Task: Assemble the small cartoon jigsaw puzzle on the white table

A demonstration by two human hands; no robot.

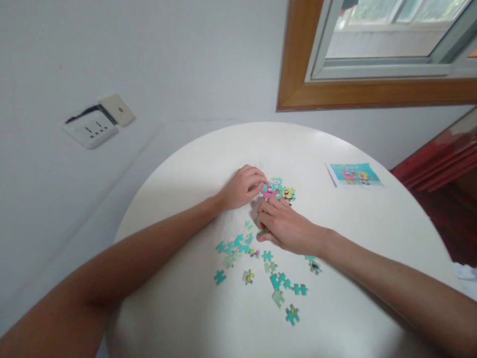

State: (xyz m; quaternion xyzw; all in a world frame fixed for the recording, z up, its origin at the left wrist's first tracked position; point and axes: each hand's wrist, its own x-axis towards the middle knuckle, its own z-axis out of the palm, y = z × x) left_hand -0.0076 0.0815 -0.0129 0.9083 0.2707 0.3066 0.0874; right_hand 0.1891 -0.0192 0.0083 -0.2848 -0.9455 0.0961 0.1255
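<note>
A cluster of joined jigsaw pieces (276,185) with pink, yellow and teal cartoon figures lies near the middle of the round table. My left hand (243,188) is at its left edge, thumb and fingers curved in and fingertips touching the joined pieces. Just below the cluster, my right hand (281,222) is closed with its fingers curled, covering the cluster's lower edge. A bit of green jigsaw piece (262,231) shows by its thumb; the fingertips are partly hidden. Nearer to me lie several loose jigsaw pieces (244,248), mostly teal and pale green.
The white round table (179,174) stands against a wall. A picture card (354,175) with the same cartoon figures lies at the right. A wall socket (93,130) is at the left, and a wood-framed window (298,94) at the upper right. Red cloth (439,161) hangs beyond the table.
</note>
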